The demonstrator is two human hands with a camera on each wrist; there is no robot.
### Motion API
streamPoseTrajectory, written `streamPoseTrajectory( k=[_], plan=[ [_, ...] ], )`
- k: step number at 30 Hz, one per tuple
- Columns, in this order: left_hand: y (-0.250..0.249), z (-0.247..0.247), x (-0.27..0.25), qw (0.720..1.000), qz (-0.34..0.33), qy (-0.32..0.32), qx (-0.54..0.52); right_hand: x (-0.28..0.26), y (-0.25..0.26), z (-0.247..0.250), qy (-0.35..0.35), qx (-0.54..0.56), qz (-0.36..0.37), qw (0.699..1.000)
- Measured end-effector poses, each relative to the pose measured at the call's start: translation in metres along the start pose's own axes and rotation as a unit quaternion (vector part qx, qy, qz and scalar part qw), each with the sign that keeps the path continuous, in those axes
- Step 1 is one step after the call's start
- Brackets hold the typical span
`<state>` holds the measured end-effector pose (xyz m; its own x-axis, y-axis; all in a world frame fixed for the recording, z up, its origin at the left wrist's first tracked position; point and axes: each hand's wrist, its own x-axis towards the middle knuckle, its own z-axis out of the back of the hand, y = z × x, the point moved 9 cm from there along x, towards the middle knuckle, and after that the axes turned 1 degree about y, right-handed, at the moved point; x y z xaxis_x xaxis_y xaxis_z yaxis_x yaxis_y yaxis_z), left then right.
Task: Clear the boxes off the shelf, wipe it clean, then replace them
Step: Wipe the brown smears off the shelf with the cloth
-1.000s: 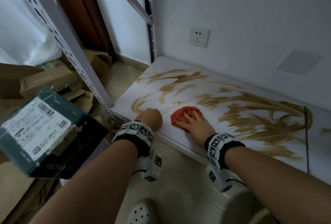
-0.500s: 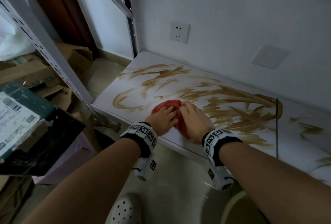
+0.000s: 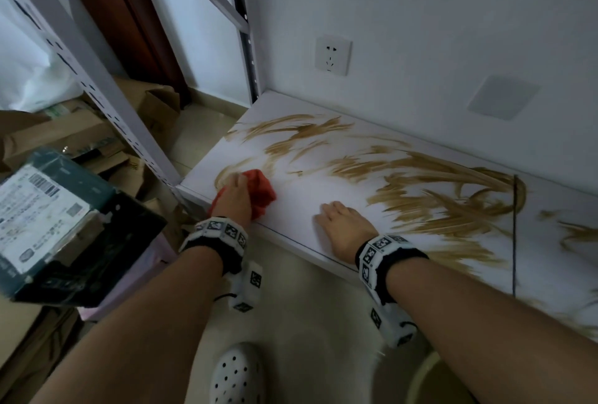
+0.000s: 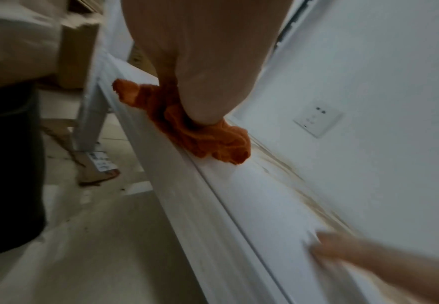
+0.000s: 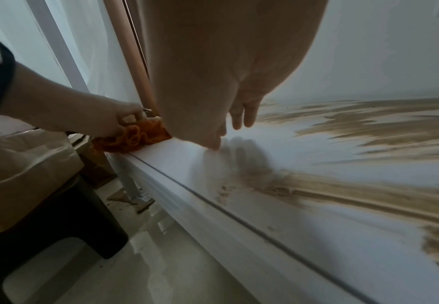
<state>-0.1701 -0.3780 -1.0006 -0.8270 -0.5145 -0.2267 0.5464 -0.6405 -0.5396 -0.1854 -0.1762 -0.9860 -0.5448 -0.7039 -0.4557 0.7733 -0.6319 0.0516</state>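
label (image 3: pixel 30 212) on dark green box (image 3: pixel 97 191): barcode + QR printed, text too small to read | wristbands (image 3: pixel 223 230): black-and-white square marker tags, no characters | wall socket (image 3: pixel 333 55): no legible marking

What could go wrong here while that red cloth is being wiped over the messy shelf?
1. The right hand rests flat on the shelf beside brown smears, so it could pick some up and spread it.
2. The left hand presses the bunched red cloth near the front left corner; a long stroke might push it over the edge.
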Motion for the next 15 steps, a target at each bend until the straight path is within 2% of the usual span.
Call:
streamPoseTrajectory(
  k=[1, 3, 6, 8, 11, 13, 15],
  plan=[
    [0.009, 0.005, 0.006, 0.997, 0.012, -0.017, -0.076, 0.003, -0.001, -0.003, 0.021, -0.007, -0.004, 1.0],
    [0.018, 0.008, 0.014, 0.993, 0.033, -0.021, -0.107, 0.008, -0.003, -0.007, 0.054, -0.019, -0.009, 0.998],
    [0.006, -0.012, 0.019, 0.998, 0.022, 0.022, 0.053, 0.013, -0.003, -0.004, 0.084, -0.041, 0.0, 0.996],
    [-0.025, -0.027, 0.013, 0.988, -0.037, 0.039, 0.145, 0.015, -0.003, 0.002, 0.079, -0.05, 0.007, 0.996],
    [-0.065, -0.055, -0.004, 0.959, -0.147, 0.098, 0.221, 0.017, -0.004, 0.005, 0.069, -0.047, 0.005, 0.997],
    [-0.07, -0.066, -0.012, 0.948, -0.196, 0.114, 0.225, 0.016, -0.004, 0.004, 0.069, -0.058, -0.003, 0.996],
    [-0.064, -0.063, -0.019, 0.938, -0.22, 0.104, 0.248, 0.016, -0.005, 0.001, 0.08, -0.067, -0.014, 0.995]
  ],
)
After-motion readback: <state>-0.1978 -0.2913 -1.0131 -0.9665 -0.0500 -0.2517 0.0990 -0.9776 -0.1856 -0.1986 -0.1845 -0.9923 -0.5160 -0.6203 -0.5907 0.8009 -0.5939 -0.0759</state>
